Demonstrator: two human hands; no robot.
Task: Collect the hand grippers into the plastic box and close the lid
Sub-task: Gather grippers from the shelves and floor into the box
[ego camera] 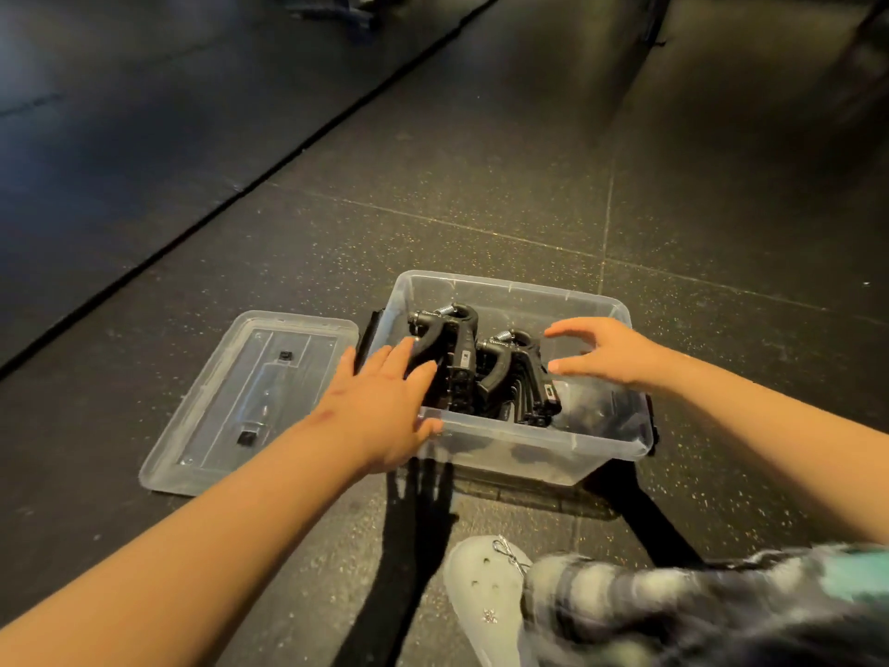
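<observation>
The hand grippers (462,358) stand packed in the plastic box (529,445) on the floor (481,209); our left hand (385,402) lies flat, fingers straight, against the leftmost one, and our right hand (611,353) hovers spread over the box, holding nothing. We should, we judge, press the stack below the rim so the lid (250,392), on the floor just beside the box's left wall, can seat. The handles' small pale labels are unreadable.
</observation>
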